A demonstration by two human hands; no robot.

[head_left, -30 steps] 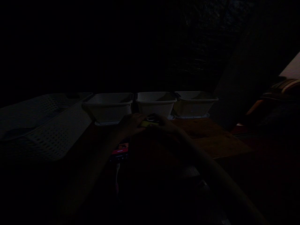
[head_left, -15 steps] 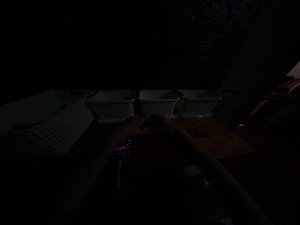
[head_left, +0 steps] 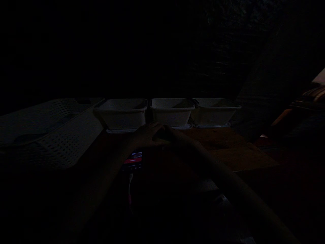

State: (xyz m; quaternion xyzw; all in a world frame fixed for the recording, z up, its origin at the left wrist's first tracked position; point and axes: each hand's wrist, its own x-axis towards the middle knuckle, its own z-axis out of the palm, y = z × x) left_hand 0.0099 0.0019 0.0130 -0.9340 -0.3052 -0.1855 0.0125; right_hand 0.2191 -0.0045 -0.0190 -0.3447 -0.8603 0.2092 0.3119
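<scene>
The scene is very dark. My left hand (head_left: pixel 146 136) and my right hand (head_left: pixel 179 138) meet with bent fingers above the wooden table, in front of the middle white bin (head_left: pixel 172 117). Their fingers are drawn in toward each other, and anything between them is lost in the shadow. Just below my left hand lies a phone (head_left: pixel 132 161) with a lit screen showing a red band. A pale cable (head_left: pixel 130 183) runs from it toward me.
A left white bin (head_left: pixel 124 118) and a right one (head_left: pixel 213 115) flank the middle bin on the table (head_left: pixel 243 157). At far left stands a large perforated basket (head_left: pixel 63 145) with dark contents. Something striped (head_left: pixel 315 93) shows at the right edge.
The hands stay together in nearly the same place; their fingers have shifted slightly and the gap between them looks smaller. The picture is a little darker.
</scene>
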